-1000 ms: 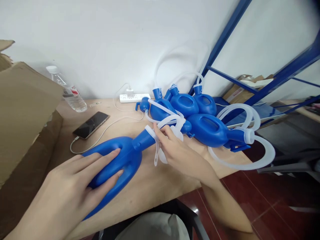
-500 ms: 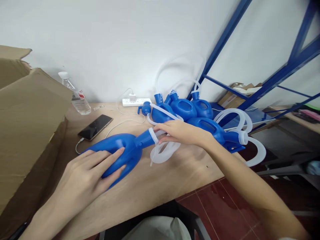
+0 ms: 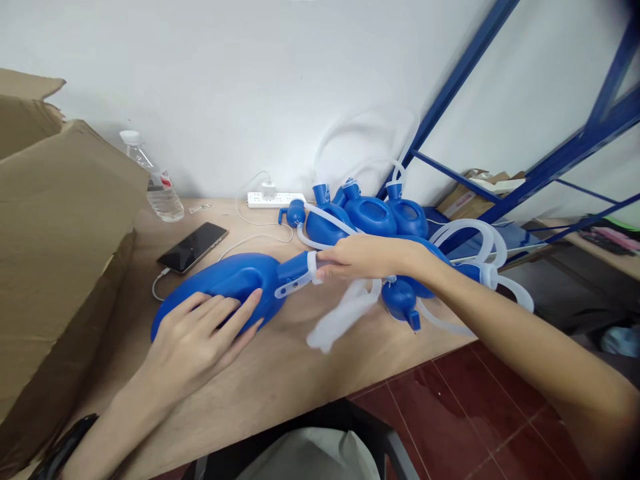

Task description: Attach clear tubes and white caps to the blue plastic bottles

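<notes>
A blue plastic urinal bottle [image 3: 220,273] lies on the table, its neck pointing right. My left hand [image 3: 200,333] is wrapped around its handle side, thumb and index finger near the grip opening. At the neck, the thumb and fingers of my right hand [image 3: 357,257] are closed on a white cap [image 3: 313,267]. A holed white strap [image 3: 293,287] hangs from the cap along the neck. Below my right hand lies a blurred translucent tube [image 3: 340,323]. Just right of it is a blue bulb-shaped piece [image 3: 400,300] with a small hook.
Several similar blue bottles [image 3: 370,215] with clear hoses stand behind my right arm. A cardboard box [image 3: 65,233] fills the left side. A phone [image 3: 193,247], a water bottle [image 3: 163,193] and a power strip [image 3: 285,199] are at the back. A blue metal rack [image 3: 465,73] rises at right.
The held bottle has rolled, and its strap has swung from hanging below the cap to lying along the neck. The translucent tube has shifted downward, and the blue bulb piece has come into view.
</notes>
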Available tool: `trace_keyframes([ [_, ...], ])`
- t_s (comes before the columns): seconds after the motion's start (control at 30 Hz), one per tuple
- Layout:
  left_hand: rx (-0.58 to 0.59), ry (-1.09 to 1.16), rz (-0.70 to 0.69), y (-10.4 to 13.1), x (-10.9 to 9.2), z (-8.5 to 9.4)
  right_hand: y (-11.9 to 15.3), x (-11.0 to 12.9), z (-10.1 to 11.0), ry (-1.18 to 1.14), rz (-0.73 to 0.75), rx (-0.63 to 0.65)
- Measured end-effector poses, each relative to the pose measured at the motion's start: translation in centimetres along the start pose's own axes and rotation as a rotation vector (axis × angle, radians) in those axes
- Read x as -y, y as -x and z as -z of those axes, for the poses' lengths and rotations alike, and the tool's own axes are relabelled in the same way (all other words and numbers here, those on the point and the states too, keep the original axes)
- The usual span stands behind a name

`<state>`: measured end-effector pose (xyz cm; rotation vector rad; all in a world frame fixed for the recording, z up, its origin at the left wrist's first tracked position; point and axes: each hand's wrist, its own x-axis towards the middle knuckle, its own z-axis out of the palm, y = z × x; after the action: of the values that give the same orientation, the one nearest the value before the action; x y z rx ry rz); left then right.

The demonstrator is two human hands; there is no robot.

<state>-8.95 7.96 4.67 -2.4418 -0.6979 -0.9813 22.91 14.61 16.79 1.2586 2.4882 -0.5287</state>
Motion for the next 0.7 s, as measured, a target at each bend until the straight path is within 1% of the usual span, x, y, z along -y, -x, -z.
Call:
trace_keyframes([
  [0.17,0.030,0.121,0.011,0.1,0.9,0.1,-1.2,-0.8,0.4,-0.122,0.099,-0.007],
  [0.27,-0.004,0.127,0.003,0.0,1.2,0.0,-2.0,-1.6,-0.1,-0.200,0.144,-0.071],
  [0.33,-0.016,0.090,0.007,0.0,1.2,0.0,-2.6,-2.0,-0.9,-0.257,0.161,-0.131],
  [0.4,0.000,0.034,0.025,0.2,1.1,0.0,-3.4,-2.4,-2.1,-0.333,0.166,-0.203],
  [0.47,0.036,-0.015,0.058,0.3,1.0,0.0,-4.3,-2.8,-3.3,-0.433,0.161,-0.259],
  [0.57,0.098,-0.043,0.101,0.5,1.2,-0.2,-5.6,-3.4,-4.7,-0.542,0.144,-0.306],
  [0.7,0.168,-0.035,0.140,0.7,2.0,-0.6,-6.8,-3.5,-5.6,-0.610,0.160,-0.397],
])
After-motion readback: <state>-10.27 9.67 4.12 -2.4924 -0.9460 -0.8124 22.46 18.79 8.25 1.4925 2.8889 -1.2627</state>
